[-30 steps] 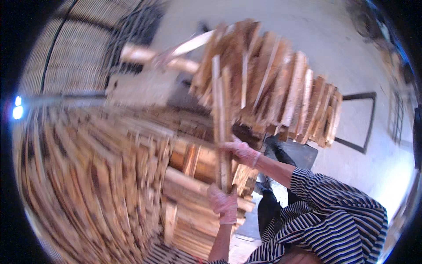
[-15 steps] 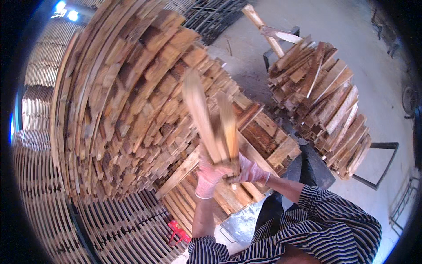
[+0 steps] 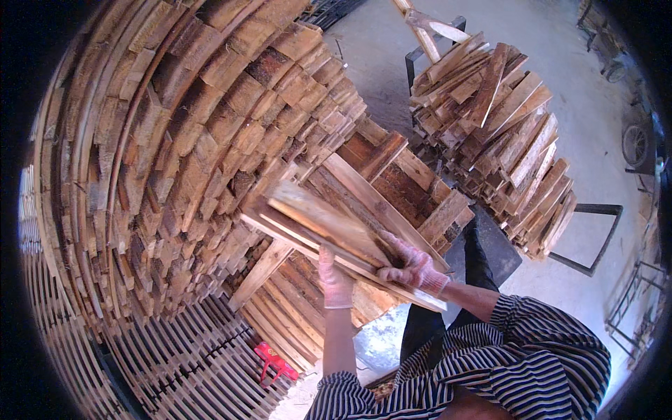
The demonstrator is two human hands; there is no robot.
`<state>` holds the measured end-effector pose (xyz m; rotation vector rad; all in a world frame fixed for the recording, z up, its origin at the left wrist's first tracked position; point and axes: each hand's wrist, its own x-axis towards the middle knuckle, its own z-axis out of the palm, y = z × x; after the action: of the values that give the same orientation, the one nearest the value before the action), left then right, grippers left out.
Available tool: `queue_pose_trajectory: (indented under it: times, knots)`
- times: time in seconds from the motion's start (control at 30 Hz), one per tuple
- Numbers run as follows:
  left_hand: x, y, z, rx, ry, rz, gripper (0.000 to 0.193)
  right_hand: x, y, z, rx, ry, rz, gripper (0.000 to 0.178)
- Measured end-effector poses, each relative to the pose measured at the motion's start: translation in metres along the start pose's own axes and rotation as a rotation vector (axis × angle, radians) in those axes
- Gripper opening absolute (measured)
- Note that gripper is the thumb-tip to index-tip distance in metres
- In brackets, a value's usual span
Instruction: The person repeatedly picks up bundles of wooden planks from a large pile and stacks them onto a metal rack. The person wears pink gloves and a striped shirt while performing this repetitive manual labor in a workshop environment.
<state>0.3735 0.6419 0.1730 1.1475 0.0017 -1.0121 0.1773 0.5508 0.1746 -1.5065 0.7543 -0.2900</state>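
Head view, sole camera. Both of the person's hands are gloved in pinkish-white knit and engaged with one load: a small bundle of boards (image 3: 318, 213), overlapped lengthwise. The bundle slants from upper left to lower right, above a lower wood stack (image 3: 290, 308); contact with that stack cannot be determined. Upper board slightly blurred.

Left hand (image 3: 336, 280): at the near long edge of the bundle, grasping it; some digits hidden by the wood. Right hand (image 3: 416, 270): toward the right-hand end, fingers splayed over the upper face and bent round the boards, grasping; underside of the grip not visible.

Surroundings. Left: tall wall of stacked timber (image 3: 189, 133), board ends outward, edges bowed by the lens. Lower left: rows of thin slats (image 3: 189, 360), with a red object (image 3: 275, 362) beside them, kind unclear. Upper right: heaped wood pile (image 3: 514, 133), pieces at mixed angles; a pale forked piece (image 3: 441, 29) juts out near its top end. Just right of the pile: black metal frame (image 3: 595, 260). Far right, near the rim: spoked wheel (image 3: 635, 145). Lower right: the person's striped garment (image 3: 553, 350), dark and light bands.
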Motion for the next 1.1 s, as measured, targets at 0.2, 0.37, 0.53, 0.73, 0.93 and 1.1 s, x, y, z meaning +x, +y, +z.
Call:
queue_pose_trajectory:
  times: [0.2, 0.37, 0.53, 0.73, 0.93, 1.1]
  knots:
    - [0.021, -0.072, -0.045, -0.029, 0.125, -0.047, 0.077, 0.068, 0.078, -0.013, -0.537, 0.203, 0.290, 0.074]
    - [0.050, -0.097, -0.054, -0.180, 0.212, -0.166, 0.090, 0.111, 0.096, 0.009, -0.704, 0.157, 0.005, 0.067]
    - [0.058, -0.103, -0.016, -0.077, 0.020, -0.045, 0.102, 0.059, 0.065, 0.008, -0.443, -0.152, -0.078, 0.093]
    - [0.082, -0.121, 0.010, 0.405, -0.007, -0.070, 0.096, 0.060, 0.047, -0.039, -0.158, -0.014, 0.100, 0.105]
    - [0.095, -0.146, -0.057, 1.998, -0.024, 0.038, 0.119, 0.137, 0.066, -0.066, -0.769, 0.188, 0.136, 0.084]
    - [0.092, -0.147, -0.065, 1.778, -0.137, -0.188, 0.115, 0.156, 0.093, -0.043, -0.792, 0.019, 0.152, 0.075]
